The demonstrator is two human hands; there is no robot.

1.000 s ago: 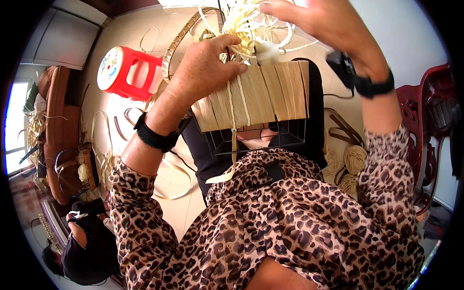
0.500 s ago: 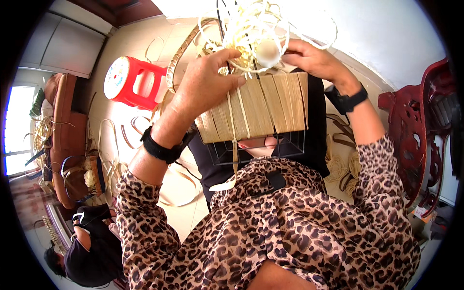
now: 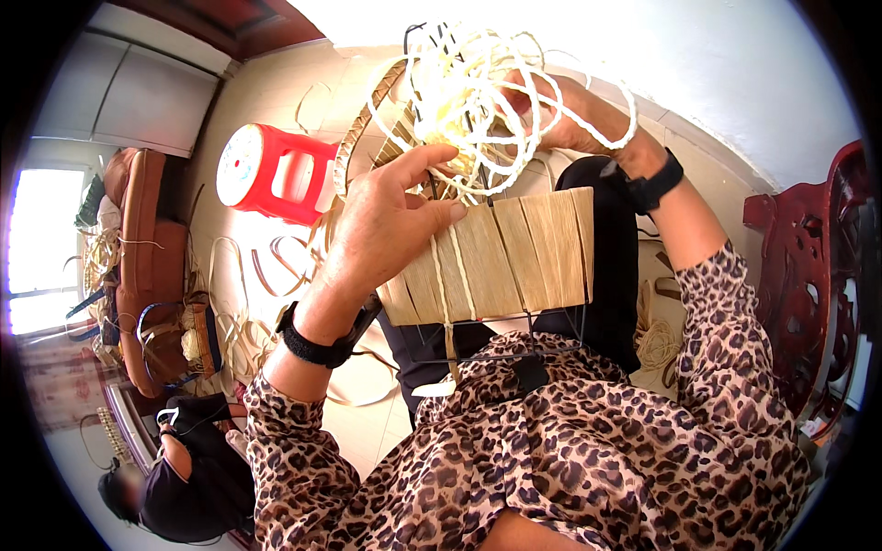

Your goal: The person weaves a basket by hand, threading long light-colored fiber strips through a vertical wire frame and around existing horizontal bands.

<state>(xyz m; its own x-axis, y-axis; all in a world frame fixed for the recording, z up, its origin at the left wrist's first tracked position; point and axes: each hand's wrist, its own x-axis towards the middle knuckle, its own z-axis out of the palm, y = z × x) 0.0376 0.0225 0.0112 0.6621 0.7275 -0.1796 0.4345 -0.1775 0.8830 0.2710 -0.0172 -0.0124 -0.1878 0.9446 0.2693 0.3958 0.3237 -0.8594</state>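
Observation:
A basket [image 3: 491, 266] of flat tan strips on a black wire frame rests on my lap, its bare wire edge toward my body. My left hand [image 3: 386, 216] grips its far left rim, thumb on the strip-covered side and index finger over the edge. A loose tangle of cream twisted cord [image 3: 588, 124] spills over the basket's far side. Behind those loops, my right hand [image 3: 560, 115] is closed on the cord, its fingertips partly hidden. Two thin cream strands [image 3: 463, 271] run down over the strips. A braided handle [image 3: 354, 138] arches up at the left.
A red stool [image 3: 289, 174] lies on its side at the left. Loose flat strips [image 3: 230, 275] and a cord coil [image 3: 658, 344] are on the floor. A dark red carved chair [image 3: 799, 248] stands at the right. Another person [image 3: 188, 468] is at the lower left, near a brown sofa [image 3: 147, 266].
My right hand has moved left and slightly up among the cord loops, which spread wider. The basket sits lower in view, and my left hand keeps its hold on the rim.

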